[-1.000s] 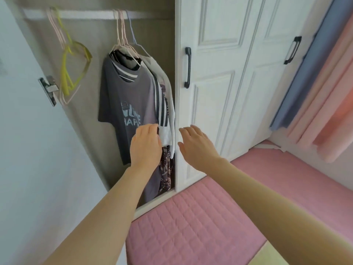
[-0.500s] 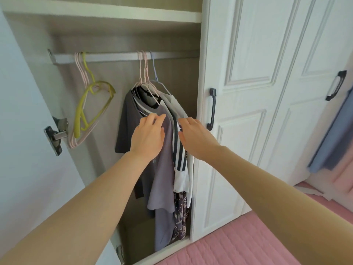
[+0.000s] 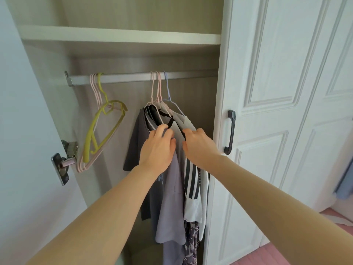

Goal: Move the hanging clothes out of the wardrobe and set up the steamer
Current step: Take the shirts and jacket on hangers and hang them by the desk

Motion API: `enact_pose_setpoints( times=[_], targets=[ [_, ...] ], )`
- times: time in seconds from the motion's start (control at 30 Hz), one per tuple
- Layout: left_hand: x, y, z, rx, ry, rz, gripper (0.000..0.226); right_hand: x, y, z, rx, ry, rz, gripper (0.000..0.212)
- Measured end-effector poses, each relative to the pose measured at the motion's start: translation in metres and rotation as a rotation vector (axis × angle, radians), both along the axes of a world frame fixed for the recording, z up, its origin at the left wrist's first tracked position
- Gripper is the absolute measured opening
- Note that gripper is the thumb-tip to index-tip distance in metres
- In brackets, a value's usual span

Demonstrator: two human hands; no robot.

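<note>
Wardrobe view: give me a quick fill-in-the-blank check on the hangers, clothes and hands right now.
1. The hanging clothes hang from the ____ under the shelf.
2. Among the empty hangers on the left, one is pink's opposite here: ____.
3. The left hand and right hand both reach the clothes near their ____.
4. The dark door handle is to the ____ of both hands.

Missing words: rail; yellow; shoulders; right

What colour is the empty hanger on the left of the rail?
Yellow-green hanger, head view.
</note>
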State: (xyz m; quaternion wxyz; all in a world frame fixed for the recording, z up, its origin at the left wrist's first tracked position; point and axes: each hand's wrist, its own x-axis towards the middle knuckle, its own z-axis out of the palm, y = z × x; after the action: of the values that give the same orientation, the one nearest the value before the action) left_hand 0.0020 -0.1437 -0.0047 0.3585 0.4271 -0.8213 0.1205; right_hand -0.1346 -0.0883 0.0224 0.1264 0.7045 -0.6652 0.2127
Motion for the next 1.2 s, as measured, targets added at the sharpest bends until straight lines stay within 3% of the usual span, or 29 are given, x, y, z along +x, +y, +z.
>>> enact_pose_setpoints(
  times=[0.17, 0.4, 0.6, 0.73, 0.87, 1.0, 1.2],
  targets=[
    [0.011, -0.012, 0.013, 0.125, 0.263, 0.017, 0.005, 0.015, -0.015, 0.009, 0.001, -0.009, -0.055, 0.021],
    [0.008, -0.028, 0.043, 0.527, 0.641, 0.072, 0.036, 0.040, -0.043, 0.019, -0.005, -0.046, -0.052, 0.023],
    [0.013, -0.050, 0.049, 0.720, 0.928, 0.055, 0.039, 0.051, -0.054, 0.027, 0.005, -0.139, -0.039, 0.019],
    [0.017, -0.053, 0.048, 0.754, 1.088, 0.000, 0.023, 0.059, -0.068, 0.022, 0.030, -0.182, -0.023, 0.025],
    [0.021, -0.054, 0.051, 0.716, 1.099, -0.024, 0.015, 0.067, -0.078, 0.018, 0.054, -0.264, -0.007, 0.028],
    [0.029, -0.053, 0.055, 0.652, 1.138, -0.002, 0.020, 0.077, -0.087, 0.016, 0.051, -0.419, 0.021, 0.038],
    [0.038, -0.047, 0.068, 0.611, 1.138, 0.021, 0.022, 0.081, -0.086, 0.026, 0.016, -0.586, 0.047, 0.032]
  ],
)
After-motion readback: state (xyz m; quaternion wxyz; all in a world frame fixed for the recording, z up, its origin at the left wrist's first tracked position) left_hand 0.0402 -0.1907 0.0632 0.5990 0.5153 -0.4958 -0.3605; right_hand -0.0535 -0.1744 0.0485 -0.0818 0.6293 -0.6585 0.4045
